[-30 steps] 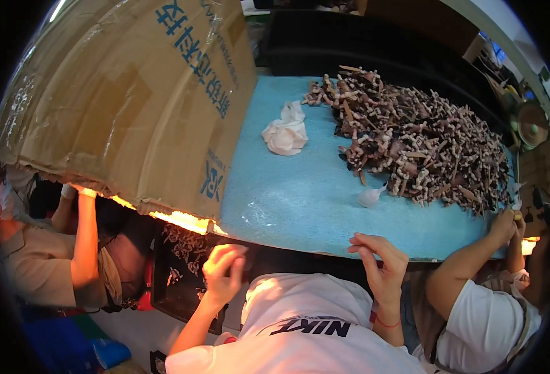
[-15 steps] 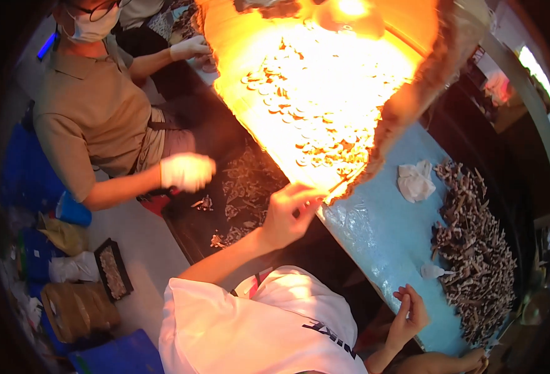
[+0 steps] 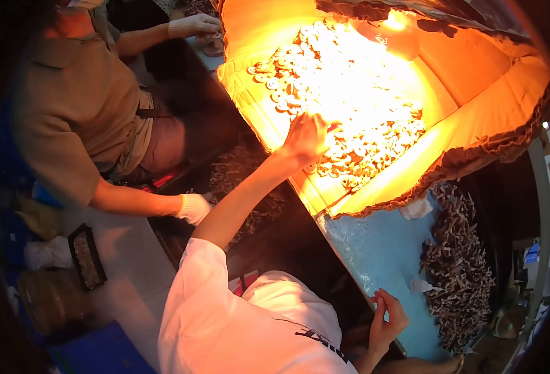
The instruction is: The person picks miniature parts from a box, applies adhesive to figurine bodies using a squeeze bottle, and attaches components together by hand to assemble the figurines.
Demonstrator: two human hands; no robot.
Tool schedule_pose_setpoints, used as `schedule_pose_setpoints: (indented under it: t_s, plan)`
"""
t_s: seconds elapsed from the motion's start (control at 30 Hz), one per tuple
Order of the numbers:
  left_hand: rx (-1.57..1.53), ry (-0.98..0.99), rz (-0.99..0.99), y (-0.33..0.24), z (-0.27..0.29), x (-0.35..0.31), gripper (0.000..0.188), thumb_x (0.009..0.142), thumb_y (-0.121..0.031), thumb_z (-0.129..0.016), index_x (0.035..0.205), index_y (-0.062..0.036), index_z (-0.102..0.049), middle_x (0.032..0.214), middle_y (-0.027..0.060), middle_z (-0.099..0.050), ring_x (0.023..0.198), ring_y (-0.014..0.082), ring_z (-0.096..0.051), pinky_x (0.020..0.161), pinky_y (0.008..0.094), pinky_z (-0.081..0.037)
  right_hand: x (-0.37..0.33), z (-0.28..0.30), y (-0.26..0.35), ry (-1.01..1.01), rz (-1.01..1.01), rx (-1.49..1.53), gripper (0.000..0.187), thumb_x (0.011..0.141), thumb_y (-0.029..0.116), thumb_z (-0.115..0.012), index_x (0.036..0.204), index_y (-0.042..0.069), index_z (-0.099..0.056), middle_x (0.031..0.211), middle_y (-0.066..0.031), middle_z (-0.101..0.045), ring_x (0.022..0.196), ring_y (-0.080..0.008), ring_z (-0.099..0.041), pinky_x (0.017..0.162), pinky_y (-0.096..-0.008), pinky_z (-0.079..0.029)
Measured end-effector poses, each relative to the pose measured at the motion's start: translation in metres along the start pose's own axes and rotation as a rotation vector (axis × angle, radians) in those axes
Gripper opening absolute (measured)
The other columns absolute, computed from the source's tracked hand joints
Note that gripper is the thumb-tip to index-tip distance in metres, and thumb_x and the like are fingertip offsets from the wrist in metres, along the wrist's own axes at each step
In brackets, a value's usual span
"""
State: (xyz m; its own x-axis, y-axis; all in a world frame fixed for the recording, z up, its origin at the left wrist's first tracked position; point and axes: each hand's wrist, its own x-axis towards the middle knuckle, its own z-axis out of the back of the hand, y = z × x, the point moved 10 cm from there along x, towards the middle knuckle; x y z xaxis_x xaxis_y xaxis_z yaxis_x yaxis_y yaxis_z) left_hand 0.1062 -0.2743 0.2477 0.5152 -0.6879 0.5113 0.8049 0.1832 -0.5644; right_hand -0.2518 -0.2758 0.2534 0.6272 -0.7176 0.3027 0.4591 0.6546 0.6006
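Two hands are yours here, and they sit far apart: your left hand (image 3: 306,138) is stretched out ahead of you, right at the near edge of the heap of small pale pieces (image 3: 350,112) lying under the glowing lamp (image 3: 395,22), while your right hand (image 3: 387,321) hangs back by your body at the near edge of the blue counter (image 3: 375,249). From the heap, your left hand is on the side toward you and touching or almost touching the nearest pieces; its fingers look curled together, but the glare hides whether they pinch one, so you cannot tell. Your right hand is open, fingers spread, holding nothing. The heap runs long from its near-left end away toward the lamp, so your left arm lies roughly along that line and is by far the nearer one. Right of the heap, past the ragged cardboard edge (image 3: 449,168), a dark pile of small parts (image 3: 459,274) lies on the counter. Left of the heap, another person's gloved hand (image 3: 194,207) hangs low.
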Motion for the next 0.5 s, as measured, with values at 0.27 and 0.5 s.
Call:
schedule_pose_setpoints:
  t_s: [0.27,0.5]
  plan:
    - [-0.033,0.043,-0.005,0.013,-0.03,0.051,0.024,0.071,-0.017,-0.058,0.093,-0.0121,-0.067,0.074,0.019,-0.062,0.065,0.0301,-0.062,0.06,0.0373,-0.048,0.004,-0.013,0.004,0.047,-0.001,-0.04,0.015,0.076,-0.006,-0.058,0.088,-0.001,-0.063,0.077,-0.0131,-0.063,0.066,-0.0222,-0.063,0.058,-0.0285,-0.049]
    - [-0.021,0.262,-0.154,0.001,-0.076,0.063,0.019,0.072,-0.011,-0.056,0.089,-0.009,-0.066,0.073,0.0128,-0.063,0.065,0.0285,-0.06,0.059,0.0368,-0.047,0.004,-0.022,0.003,0.096,0.04,-0.081,0.014,0.076,-0.007,-0.058,0.088,-0.001,-0.063,0.077,-0.0127,-0.063,0.066,-0.0207,-0.064,0.059,-0.0273,-0.05]
